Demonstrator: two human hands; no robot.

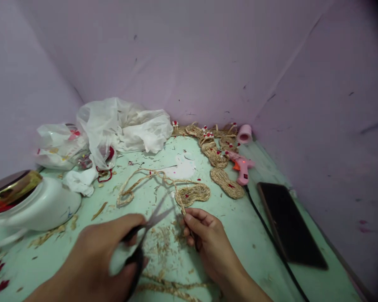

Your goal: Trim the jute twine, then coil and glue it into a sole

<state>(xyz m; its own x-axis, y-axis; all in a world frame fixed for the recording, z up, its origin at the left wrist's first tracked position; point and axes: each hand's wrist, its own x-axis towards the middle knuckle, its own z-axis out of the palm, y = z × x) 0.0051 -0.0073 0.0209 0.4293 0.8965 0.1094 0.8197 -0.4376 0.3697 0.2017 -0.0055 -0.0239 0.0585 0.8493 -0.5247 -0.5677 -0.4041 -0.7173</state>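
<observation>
A pair of black-handled scissors point(146, 226) is in my left hand point(103, 247), its thumb and fingers through the handles. The blades stand apart and point at the braided straw cord point(182, 205). My right hand point(208, 235) pinches that cord between thumb and fingers, just right of the blade tips. The cord runs up to a coiled straw sole shape point(195, 193) with a small red bit on it, lying on the table. A loose loop of cord point(135, 178) trails off to the left. More braided cord point(170, 289) lies near the table's front edge.
A pink glue gun point(242, 167) with a lit red light and black cable stands right of another straw sole point(227, 183). Beyond are a phone point(290, 226), a pink roll point(245, 134), and straw slippers point(212, 151). White plastic bags point(126, 126) and a white pot point(50, 205) sit left.
</observation>
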